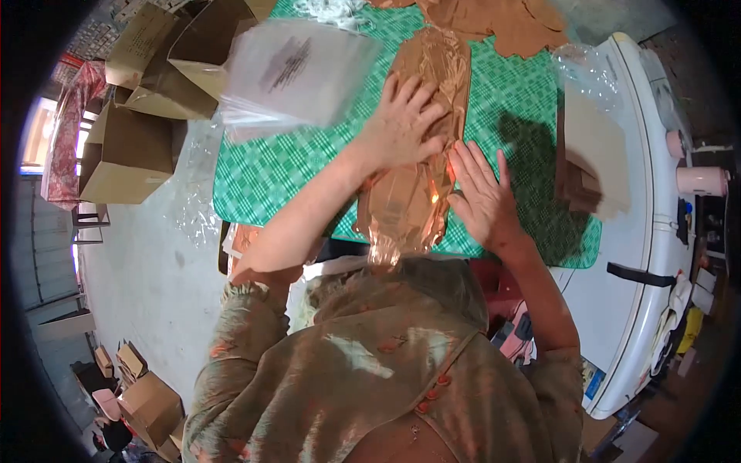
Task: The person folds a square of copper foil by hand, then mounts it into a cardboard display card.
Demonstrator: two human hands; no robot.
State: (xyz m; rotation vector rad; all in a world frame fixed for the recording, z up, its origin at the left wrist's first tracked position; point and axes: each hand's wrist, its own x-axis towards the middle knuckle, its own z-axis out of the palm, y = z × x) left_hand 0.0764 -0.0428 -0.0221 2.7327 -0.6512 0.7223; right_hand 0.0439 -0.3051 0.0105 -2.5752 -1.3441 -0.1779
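A long copper-brown folded garment [401,201] lies lengthwise on a green checked tablecloth [270,181], its surface glossy as if under clear plastic film. The near end, crinkled and shiny, reaches the table edge close to my body. My left hand [405,123] rests flat across its middle, fingers spread and pointing away from me. Along its right edge lies my right hand [482,189], fingers stretched out, the fingertips right at the side of the plastic. To the left is a stack of clear plastic bags [309,77] with dark printing.
More brown fabric pieces [502,23] lie at the table's far edge. On the right, flat cardboard sheets [590,147] and crumpled clear plastic [590,69] rest by a white surface [617,309]. Open cardboard boxes [131,150] stand at the left, others [150,405] at lower left.
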